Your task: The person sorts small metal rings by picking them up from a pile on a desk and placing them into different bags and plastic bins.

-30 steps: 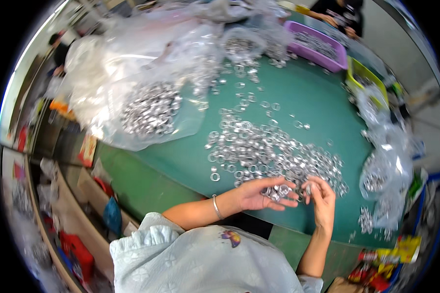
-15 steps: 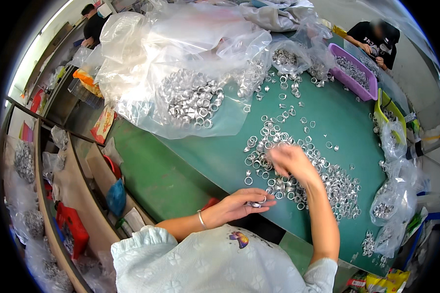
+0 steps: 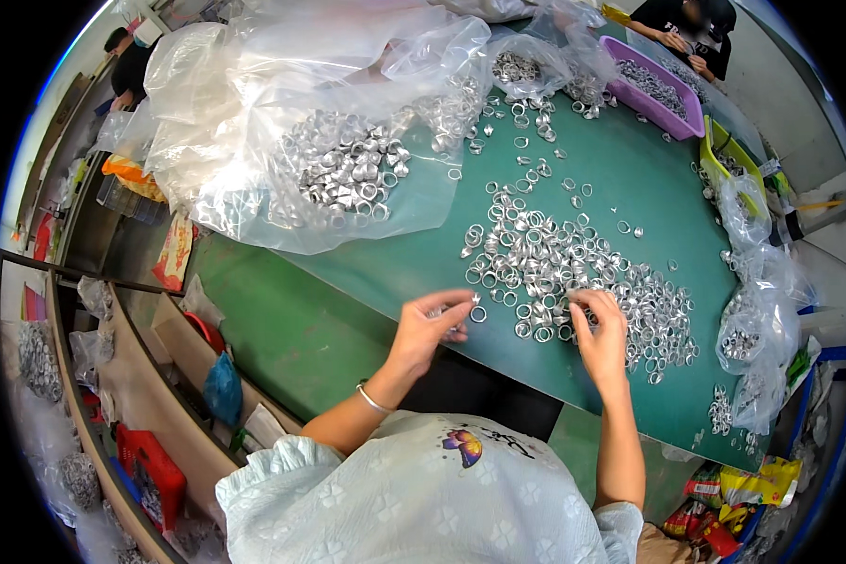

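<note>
Silvery metal rings lie in a broad loose pile (image 3: 536, 249) on the green tabletop (image 3: 367, 282). At the table's near edge, my left hand (image 3: 421, 331) is curled around a few metal rings, which glint between its fingers and are mostly hidden. A single ring (image 3: 478, 314) shows just beside its fingertips. My right hand (image 3: 603, 331) is at the near side of the pile, thumb and forefinger drawn together. Whether a ring is pinched there cannot be made out against the rings behind.
A large clear plastic bag (image 3: 254, 188) holding more rings lies at the far left. A purple basket (image 3: 681, 125) and a yellow-green basket (image 3: 752, 169) stand far right, with clear bags (image 3: 747, 320) along the right edge. Two other people sit farther off. Shelving (image 3: 150, 376) is at left.
My right hand has drawn back from over the pile to its near side. My left hand has risen and turned, its fingers now curled over the rings. The head view has shifted slightly.
</note>
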Motion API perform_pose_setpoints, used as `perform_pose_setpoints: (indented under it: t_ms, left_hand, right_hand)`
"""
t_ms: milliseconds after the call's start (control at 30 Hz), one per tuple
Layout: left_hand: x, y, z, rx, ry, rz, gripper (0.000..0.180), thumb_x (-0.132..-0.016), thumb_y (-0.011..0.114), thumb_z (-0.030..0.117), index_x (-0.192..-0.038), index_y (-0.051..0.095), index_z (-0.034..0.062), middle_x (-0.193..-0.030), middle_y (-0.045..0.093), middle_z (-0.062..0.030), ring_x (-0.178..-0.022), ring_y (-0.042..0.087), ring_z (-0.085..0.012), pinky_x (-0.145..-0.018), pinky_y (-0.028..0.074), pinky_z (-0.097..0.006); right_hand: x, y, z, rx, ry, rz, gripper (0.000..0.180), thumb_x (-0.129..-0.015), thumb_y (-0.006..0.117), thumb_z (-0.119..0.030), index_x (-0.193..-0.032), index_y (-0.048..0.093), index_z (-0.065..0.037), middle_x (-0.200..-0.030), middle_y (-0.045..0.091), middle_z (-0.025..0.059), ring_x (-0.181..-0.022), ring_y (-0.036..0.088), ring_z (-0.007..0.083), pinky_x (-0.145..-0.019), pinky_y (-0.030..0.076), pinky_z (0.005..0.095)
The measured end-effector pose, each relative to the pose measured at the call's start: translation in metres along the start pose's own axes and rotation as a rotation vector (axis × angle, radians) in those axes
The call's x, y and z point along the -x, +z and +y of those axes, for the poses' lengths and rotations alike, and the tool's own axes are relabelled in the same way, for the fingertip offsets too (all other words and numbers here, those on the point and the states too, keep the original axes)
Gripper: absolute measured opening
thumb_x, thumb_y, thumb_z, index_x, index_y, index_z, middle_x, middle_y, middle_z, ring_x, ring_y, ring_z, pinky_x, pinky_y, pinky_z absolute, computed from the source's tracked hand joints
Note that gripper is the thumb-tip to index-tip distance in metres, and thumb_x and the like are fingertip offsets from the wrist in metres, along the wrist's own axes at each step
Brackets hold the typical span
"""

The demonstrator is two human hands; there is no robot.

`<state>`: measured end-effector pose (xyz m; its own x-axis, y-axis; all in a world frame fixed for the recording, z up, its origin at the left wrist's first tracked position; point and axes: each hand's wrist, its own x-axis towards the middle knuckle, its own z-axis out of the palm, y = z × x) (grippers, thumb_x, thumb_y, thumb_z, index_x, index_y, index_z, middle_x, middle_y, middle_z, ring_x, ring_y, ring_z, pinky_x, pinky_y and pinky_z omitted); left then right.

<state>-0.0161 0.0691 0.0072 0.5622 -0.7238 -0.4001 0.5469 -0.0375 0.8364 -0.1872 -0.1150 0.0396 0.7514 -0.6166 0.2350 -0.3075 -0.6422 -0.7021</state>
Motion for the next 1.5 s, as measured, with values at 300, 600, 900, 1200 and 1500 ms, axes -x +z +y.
perform_pose_setpoints:
  t_ms: [300, 600, 900, 1200, 1500]
  left_hand:
    - [-0.063, -0.001, 0.012, -1.057, 0.543, 0.405, 0.026, -0.072, 0.068, 0.007, -0.098, 0.065, 0.005, -0.077, 0.059, -0.0076, -0.068, 0.06, -0.0289, -0.065, 0.047, -0.038]
    - [-0.05, 0.018, 0.008, -1.157, 0.643, 0.178, 0.012, -0.074, 0.065, 0.005, -0.085, 0.068, 0.0083, -0.077, 0.059, -0.0062, -0.069, 0.06, -0.0276, -0.061, 0.047, -0.035]
    - [-0.035, 0.008, 0.006, -0.969, 0.73, 0.164, 0.019, -0.073, 0.067, 0.005, -0.091, 0.065, 0.0073, -0.085, 0.061, -0.0074, -0.07, 0.061, -0.0279, -0.063, 0.05, -0.036]
    - [-0.014, 0.018, -0.009, -1.1, 0.592, 0.115, 0.019, -0.075, 0.067, 0.006, -0.093, 0.065, 0.0091, -0.091, 0.06, -0.0058, -0.069, 0.061, -0.0274, -0.061, 0.049, -0.037]
    - [-0.027, 0.03, -0.017, -0.943, 0.678, 0.094, 0.023, -0.071, 0.066, -0.002, -0.093, 0.066, 0.0041, -0.094, 0.063, -0.0087, -0.079, 0.063, -0.0268, -0.071, 0.05, -0.032]
  right_hand:
    - [0.007, 0.045, -0.026, 0.212, -0.33, -0.224, 0.03, -0.074, 0.069, -0.014, -0.103, 0.062, -0.008, -0.121, 0.052, 0.0091, -0.124, 0.04, 0.0292, -0.099, 0.032, 0.0449]
    - [0.022, 0.029, 0.02, 0.443, -0.221, -0.094, 0.024, -0.074, 0.069, -0.015, -0.098, 0.064, -0.013, -0.12, 0.052, 0.0074, -0.124, 0.039, 0.0293, -0.102, 0.024, 0.0502]
    - [0.007, 0.036, 0.008, 0.26, -0.134, 0.234, 0.022, -0.071, 0.068, -0.005, -0.092, 0.064, -0.007, -0.108, 0.056, 0.0076, -0.11, 0.048, 0.0291, -0.094, 0.03, 0.0438]
    - [-0.031, 0.072, -0.009, 0.318, -0.188, 0.106, 0.016, -0.07, 0.069, -0.01, -0.082, 0.06, -0.005, -0.103, 0.055, 0.0057, -0.101, 0.048, 0.0257, -0.089, 0.029, 0.044]
    - [-0.028, 0.068, -0.008, 0.31, -0.201, 0.068, 0.019, -0.07, 0.07, -0.011, -0.087, 0.062, -0.006, -0.099, 0.054, 0.0063, -0.097, 0.047, 0.0244, -0.084, 0.032, 0.041]
